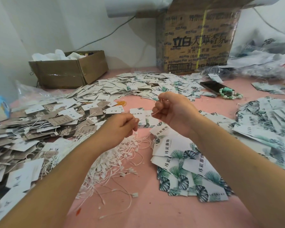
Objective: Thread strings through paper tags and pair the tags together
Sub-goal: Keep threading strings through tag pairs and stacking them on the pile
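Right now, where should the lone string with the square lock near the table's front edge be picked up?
I would pinch the square lock of the lone string from above, approaching from the right. It looks like the only raised part, the cord lies flat, and the string pile lies to its left.

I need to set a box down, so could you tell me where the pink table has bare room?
Largest bare patch: the near edge of the pink table, between the loose strings and the leaf-print tags. A smaller one lies between the bead bracelet and the right tag heap. The left grey-tag heap and the far heap are crowded.
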Available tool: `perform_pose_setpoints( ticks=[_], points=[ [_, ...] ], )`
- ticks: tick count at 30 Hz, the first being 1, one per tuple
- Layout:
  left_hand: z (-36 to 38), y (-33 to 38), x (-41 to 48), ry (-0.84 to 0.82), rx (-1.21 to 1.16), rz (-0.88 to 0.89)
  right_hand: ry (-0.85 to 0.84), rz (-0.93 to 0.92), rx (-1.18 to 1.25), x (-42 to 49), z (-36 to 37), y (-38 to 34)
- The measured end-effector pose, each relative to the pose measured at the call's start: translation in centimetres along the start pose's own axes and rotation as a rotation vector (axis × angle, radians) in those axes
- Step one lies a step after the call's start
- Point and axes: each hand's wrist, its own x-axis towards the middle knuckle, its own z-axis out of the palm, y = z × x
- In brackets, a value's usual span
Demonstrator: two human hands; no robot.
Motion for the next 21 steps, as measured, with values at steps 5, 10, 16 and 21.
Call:
perform_pose_setpoints(
  ticks=[5, 10, 16, 21],
  points=[
    [0.2, -0.9, -0.1, -0.076, 0.022, -0.071, 0.002, -0.055, 0.129, 0.2, -0.4, -0.2],
    [0.6, -1.5, 0.0, -0.072, 0.005, -0.091, 0.113, -0.100, 0.060, 0.4, -1.4, -1.0],
    [1.3, -1.5, 0.1, -0.038, 0.115, -0.057, 0.207, -0.166, -0.031, 0.7, -2.8, -1.8],
    [1.3, -1.4, 0.7, 0.171, 0.320, 0.013, 0.284, -0.196, -0.472, 1.6, -4.3, -1.0]
  ],
)
